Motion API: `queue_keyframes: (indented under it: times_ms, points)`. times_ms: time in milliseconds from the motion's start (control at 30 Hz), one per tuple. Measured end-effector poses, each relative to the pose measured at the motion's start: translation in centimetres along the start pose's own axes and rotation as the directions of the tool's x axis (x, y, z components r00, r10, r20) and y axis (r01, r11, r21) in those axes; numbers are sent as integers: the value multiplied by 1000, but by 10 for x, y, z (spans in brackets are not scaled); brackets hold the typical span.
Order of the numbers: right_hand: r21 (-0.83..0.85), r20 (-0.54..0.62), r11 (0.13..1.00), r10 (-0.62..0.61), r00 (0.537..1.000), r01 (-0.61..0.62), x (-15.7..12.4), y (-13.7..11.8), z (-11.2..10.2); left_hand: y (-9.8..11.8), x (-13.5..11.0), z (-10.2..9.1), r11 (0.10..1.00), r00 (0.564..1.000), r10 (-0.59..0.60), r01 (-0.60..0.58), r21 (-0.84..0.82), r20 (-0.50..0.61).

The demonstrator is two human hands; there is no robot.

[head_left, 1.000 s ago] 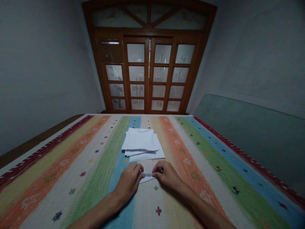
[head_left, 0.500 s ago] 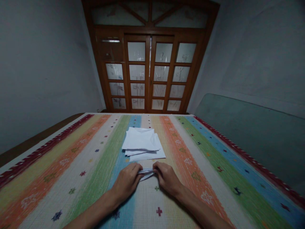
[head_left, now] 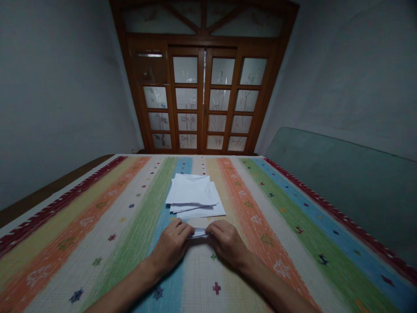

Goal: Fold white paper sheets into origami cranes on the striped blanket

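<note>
Between my two hands is a small folded piece of white paper (head_left: 198,233), seen nearly edge-on. My left hand (head_left: 172,242) pinches its left end, and my right hand (head_left: 227,241) grips the right end with fingers curled over it. Both hands are closed; the paper's ends are hidden under the fingers. Just beyond them lies a loose stack of white paper sheets (head_left: 190,190) on the striped tablecloth (head_left: 130,243), its edges uneven and the top sheet creased.
The cloth covers a long table, with a brown edge (head_left: 48,187) along the left. A greenish panel (head_left: 342,174) stands along the right side. At the far end is a wooden door (head_left: 204,100) with glass panes, between pale walls.
The lower flap of the paper, which stuck out toward me, now lies closed against the rest, so the piece looks narrower. My hands have drawn slightly closer together.
</note>
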State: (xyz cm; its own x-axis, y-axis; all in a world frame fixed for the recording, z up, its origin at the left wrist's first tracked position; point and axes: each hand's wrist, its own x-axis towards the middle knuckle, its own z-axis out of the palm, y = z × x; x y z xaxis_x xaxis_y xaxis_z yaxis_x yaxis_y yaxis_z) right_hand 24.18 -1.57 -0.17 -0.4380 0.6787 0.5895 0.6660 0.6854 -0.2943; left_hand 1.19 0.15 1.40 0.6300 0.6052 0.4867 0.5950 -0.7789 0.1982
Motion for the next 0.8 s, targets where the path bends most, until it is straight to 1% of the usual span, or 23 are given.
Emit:
queue_keyframes:
  times_ms: [133,233,400,500,600,800]
  points:
    - [-22,-11,999,-44,999,44,0,4,2,-3,0,2,994,998,53,-51,95,-23]
    - [-33,11,998,-51,999,51,-1,8,4,-5,0,5,987,996,83,-80,142,-17]
    - [-52,86,996,-66,994,71,-1,12,2,-4,-3,6,986,991,135,-135,97,3]
    - [-60,144,996,-59,988,69,0,9,-2,0,-4,3,988,991,123,-127,82,53]
    - [-13,192,998,-50,980,54,0,5,-7,3,-3,1,989,989,116,-124,84,95]
    - [47,229,997,-66,971,57,0,1,-9,1,-2,5,979,983,166,-174,109,80]
